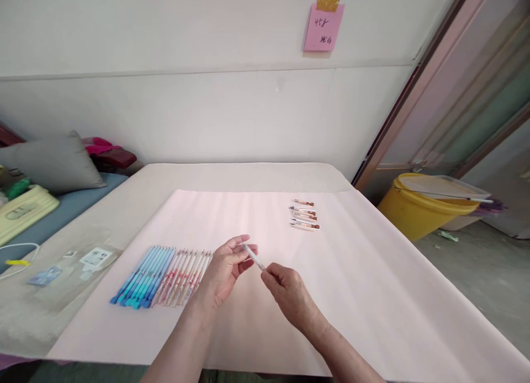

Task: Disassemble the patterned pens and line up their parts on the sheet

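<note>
A slim white pen (254, 258) slants between my hands above the middle of the table. My right hand (290, 296) is closed round its near end, which the fingers hide. At the far end, my left hand (227, 270) has its thumb and fingers about the pen, with the other fingers loosely curled. Left of my left hand lies a row of several pens, light and dark blue ones (144, 276) beside white ones with red patterns (182, 276). Beyond my right hand rest several short pen parts (305, 213) with dark tips and brown ends.
Pale pink paper (372, 294) covers the table. Clear plastic bags (74, 270) lie at the left, near a grey pillow (53, 162). A yellow bucket (414, 206) stands beyond the table's right edge. A pink note (324, 28) is taped to the wall.
</note>
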`<state>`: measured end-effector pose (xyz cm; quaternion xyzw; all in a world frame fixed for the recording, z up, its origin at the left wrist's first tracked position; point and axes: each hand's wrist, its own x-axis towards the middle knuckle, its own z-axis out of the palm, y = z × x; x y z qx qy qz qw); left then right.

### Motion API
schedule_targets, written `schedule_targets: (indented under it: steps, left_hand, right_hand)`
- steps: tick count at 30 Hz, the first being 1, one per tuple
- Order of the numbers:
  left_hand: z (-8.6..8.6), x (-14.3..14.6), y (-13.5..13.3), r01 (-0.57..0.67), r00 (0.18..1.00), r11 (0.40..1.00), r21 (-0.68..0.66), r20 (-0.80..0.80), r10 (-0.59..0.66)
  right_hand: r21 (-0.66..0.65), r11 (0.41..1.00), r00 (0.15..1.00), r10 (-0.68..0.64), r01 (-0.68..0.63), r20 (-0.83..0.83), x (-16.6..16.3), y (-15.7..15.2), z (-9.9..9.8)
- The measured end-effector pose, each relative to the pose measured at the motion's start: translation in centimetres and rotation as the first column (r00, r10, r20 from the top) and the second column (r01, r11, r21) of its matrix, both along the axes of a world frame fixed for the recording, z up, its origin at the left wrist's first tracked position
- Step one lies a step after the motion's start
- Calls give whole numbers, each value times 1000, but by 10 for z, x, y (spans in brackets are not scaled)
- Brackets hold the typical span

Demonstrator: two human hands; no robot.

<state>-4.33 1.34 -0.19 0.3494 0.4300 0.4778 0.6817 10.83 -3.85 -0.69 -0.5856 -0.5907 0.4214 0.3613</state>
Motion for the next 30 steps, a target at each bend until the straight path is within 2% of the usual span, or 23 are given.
schedule_targets:
  steps: [3, 4, 8, 10, 12, 13, 17, 19, 21, 22, 24, 26, 28, 30]
  left_hand:
    - [1, 0, 0, -45, 979, 999, 12, -198, 47]
    - [2, 0, -1, -66, 974, 998, 24, -218, 70]
    - [2, 1, -1, 10, 1000, 1000, 26, -9, -10]
    - [1, 0, -1, 21, 997, 1000, 12, -74, -20]
    - [1, 0, -1, -27, 979, 1000, 16, -201, 30]
    - [1, 0, -1, -46, 976, 999, 23, -212, 50]
    - [3, 1, -1, 11, 1000, 1000, 21, -3, -10]
    - [4, 0, -1, 20, 997, 1000, 10, -72, -20]
    - [3, 0, -1, -32, 983, 999, 21, -181, 36]
    - [3, 0, -1, -59, 981, 998, 27, -181, 63]
    - [3, 1, -1, -57, 996, 998, 21, -68, 59]
    - [3, 0, -1, -1, 1000, 1000, 2, 31, 0]
    - [3, 0, -1, 21, 999, 1000, 1, -40, -21]
    - [3, 0, -2, -20, 987, 1000, 20, -158, 23]
  right_hand:
    - [6, 1000, 1000, 14, -15, 12, 1, 0, 0]
    - [8, 1000, 1000, 15, -16, 17, 1, 0, 0]
    - [10, 1000, 1000, 11, -11, 21, 2, -1, 0]
    - [19, 1000, 999, 18, -19, 28, 2, -1, 0]
    - [29, 999, 999, 21, -22, 40, 2, -1, -1]
    - [32, 999, 999, 17, -18, 42, 2, -1, -1]
    - [32, 999, 1000, 1, -2, 31, 3, -1, 1]
    - [35, 999, 1000, 9, -11, 29, 3, -1, 2]
    - [37, 999, 999, 10, -12, 34, 4, -1, 3]
    - [36, 999, 999, 6, -8, 38, 4, -1, 4]
    - [30, 1000, 999, 1, -3, 46, 4, -1, 4]
    - [28, 1000, 999, 10, -11, 51, 4, -1, 4]
    - [39, 999, 998, 19, -21, 58, 4, -1, 3]
    - [47, 999, 997, 19, -22, 70, 4, -1, 1]
